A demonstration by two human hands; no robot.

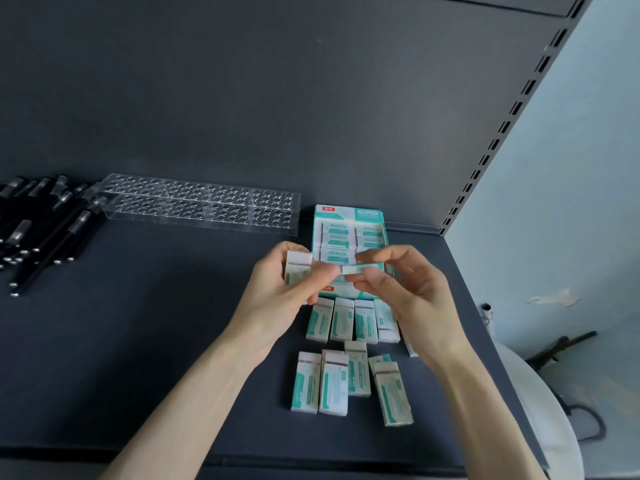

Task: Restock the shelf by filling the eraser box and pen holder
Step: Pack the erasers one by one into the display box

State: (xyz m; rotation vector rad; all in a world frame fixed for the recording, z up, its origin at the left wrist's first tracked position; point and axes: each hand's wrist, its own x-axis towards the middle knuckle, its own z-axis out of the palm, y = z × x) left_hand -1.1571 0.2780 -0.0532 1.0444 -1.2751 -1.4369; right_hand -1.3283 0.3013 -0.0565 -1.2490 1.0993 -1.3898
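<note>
At the shelf's [166, 334] rear, the half-filled eraser box [349, 233] waits as the right hand [401, 292] pinches one eraser [356, 269] above it and the left hand [277, 289] grips a spare eraser [297, 269]; laying it flat, square to the packed rows, should seat it.

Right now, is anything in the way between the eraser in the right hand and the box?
Nothing visible is. The right hand pinches the eraser right over the open box, near its front. The left hand, holding another eraser, sits off to the side.
</note>
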